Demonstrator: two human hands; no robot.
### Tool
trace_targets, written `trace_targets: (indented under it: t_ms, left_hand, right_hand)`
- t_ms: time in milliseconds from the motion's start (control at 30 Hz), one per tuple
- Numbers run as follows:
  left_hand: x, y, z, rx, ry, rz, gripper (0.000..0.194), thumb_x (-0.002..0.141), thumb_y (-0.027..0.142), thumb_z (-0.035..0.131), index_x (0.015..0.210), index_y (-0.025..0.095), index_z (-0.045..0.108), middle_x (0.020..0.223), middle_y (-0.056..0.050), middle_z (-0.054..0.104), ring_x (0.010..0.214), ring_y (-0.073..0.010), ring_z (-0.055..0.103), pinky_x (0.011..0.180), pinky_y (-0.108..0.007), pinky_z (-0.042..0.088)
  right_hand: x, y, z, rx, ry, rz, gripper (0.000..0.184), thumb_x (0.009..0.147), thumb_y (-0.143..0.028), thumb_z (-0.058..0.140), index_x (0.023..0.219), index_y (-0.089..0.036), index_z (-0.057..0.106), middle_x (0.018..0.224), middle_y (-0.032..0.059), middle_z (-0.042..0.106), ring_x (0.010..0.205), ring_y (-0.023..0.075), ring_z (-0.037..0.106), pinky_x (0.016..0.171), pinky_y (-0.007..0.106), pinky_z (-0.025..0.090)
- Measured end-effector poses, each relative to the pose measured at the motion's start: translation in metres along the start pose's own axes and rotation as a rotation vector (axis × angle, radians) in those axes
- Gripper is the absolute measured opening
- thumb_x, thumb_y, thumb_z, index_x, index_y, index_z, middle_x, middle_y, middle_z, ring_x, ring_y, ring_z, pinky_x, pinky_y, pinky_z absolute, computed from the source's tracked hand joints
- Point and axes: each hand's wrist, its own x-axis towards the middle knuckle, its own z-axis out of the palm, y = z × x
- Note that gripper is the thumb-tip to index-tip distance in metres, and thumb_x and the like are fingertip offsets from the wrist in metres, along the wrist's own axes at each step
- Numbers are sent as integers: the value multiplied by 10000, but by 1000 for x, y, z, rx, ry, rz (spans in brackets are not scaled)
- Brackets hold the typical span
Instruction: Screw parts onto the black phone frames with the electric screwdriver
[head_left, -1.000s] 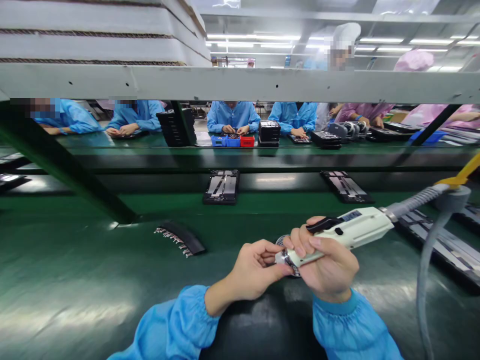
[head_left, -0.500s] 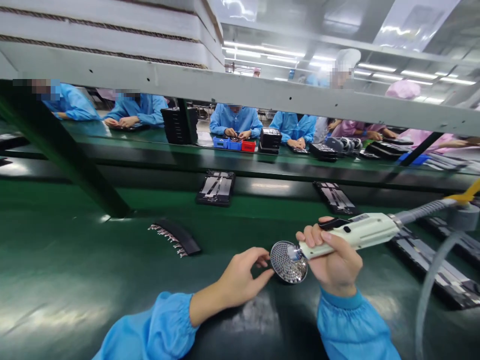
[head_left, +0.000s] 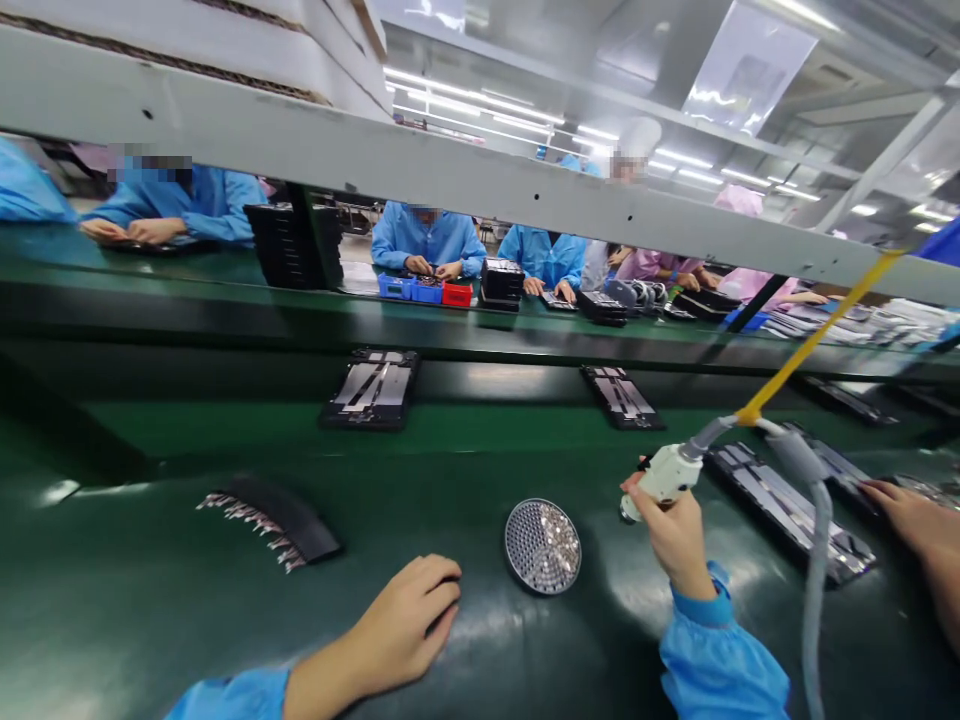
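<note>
My right hand (head_left: 673,532) is closed round a white electric screwdriver (head_left: 666,473), held above the green bench with its tip pointing left. A grey hose and a yellow cord run from its back end. My left hand (head_left: 405,625) rests on the bench with fingers curled loosely and nothing visible in them. Between the hands lies a round perforated metal screw dish (head_left: 542,545), touched by neither hand.
A black strip with metal pins (head_left: 277,517) lies at the left. Black trays with metal parts (head_left: 371,387) (head_left: 621,396) sit on the conveyor; another tray (head_left: 787,505) lies at the right, with another person's hand (head_left: 911,515) beside it. Workers in blue sit across the line.
My right hand has carried the screwdriver right and away from the screw dish. My left hand has drawn back left and down onto the bench. The view has swung left.
</note>
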Motion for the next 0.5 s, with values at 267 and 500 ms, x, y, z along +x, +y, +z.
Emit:
trace_targets:
  t_ms: [267,500]
  left_hand:
    - [1,0,-3,26,90,-120,116,856,209,556,867,239,667,1019,-62,718,879,-173,721,833,-237,618]
    - [161,-15,24,152,-235,71,178,912,230,517,980,205,680,1138,-97,686,1076,-214,661,958,-347,572]
  right_hand:
    - [2,10,-6,-357,47,-179,336,701,-512,784,719,-198,667,653,40,626,578,186,561,591,308,418]
    - [4,14,-5,-645,152,-520,257,833,-445,663,738,-206,652,560,5,562,495,146,509,524,279,311]
